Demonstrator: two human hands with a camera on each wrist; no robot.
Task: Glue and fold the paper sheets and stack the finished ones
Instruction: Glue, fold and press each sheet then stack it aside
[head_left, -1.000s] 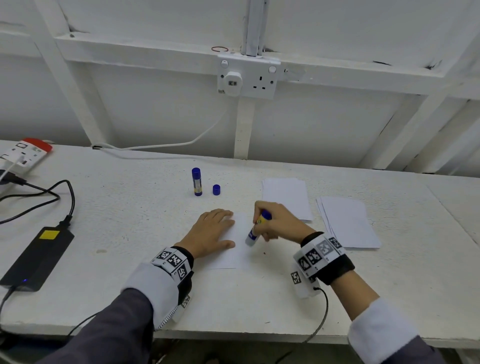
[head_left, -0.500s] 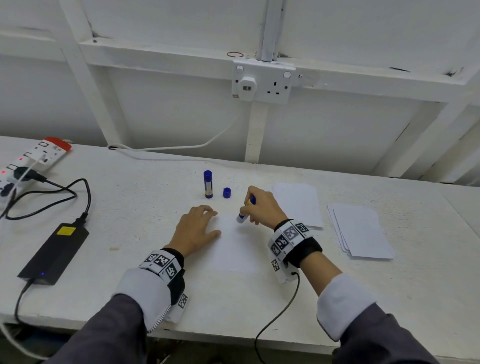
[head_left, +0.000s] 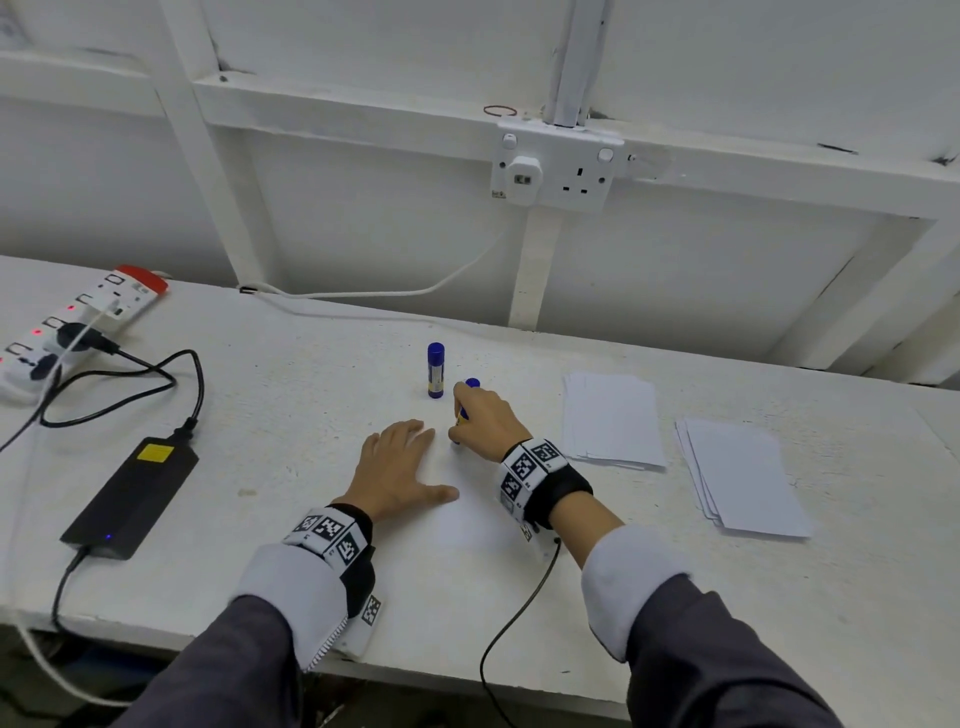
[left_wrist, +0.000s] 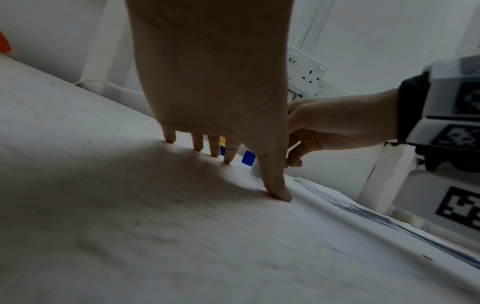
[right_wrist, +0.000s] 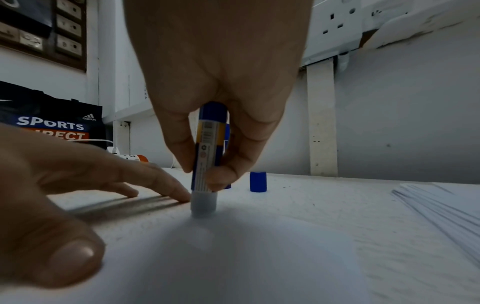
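**Glue stick down on the far edge of the sheet**

The right hand (head_left: 480, 418) has the open glue stick (right_wrist: 207, 156) pinched between thumb and fingers, barrel close to upright, and its pale tip sits right on the paper sheet (head_left: 470, 525) at the sheet's far edge. The left hand (head_left: 400, 475) lies flat on the left part of that same sheet, fingers straight and spread, thumb stretched out to the right; from the left wrist view the fingertips (left_wrist: 281, 194) press straight down on the white surface, just beside the stick's tip.

Just beyond the working hand stands a loose blue cap (right_wrist: 258, 181), upright on the table (head_left: 291, 415). A second glue stick (head_left: 435, 370), capped, stands upright a little to the left of it.

Off to the right lie two piles of paper: the nearer pile (head_left: 613, 421) just beside the right wrist, and the farther pile (head_left: 743, 478) apart from it, fanned at its left edge.

On the left side of the table sit a black power adapter (head_left: 132, 496) with its cable and a white power strip (head_left: 78, 325) with red lights showing. A double wall socket (head_left: 558, 169) is on the wall above
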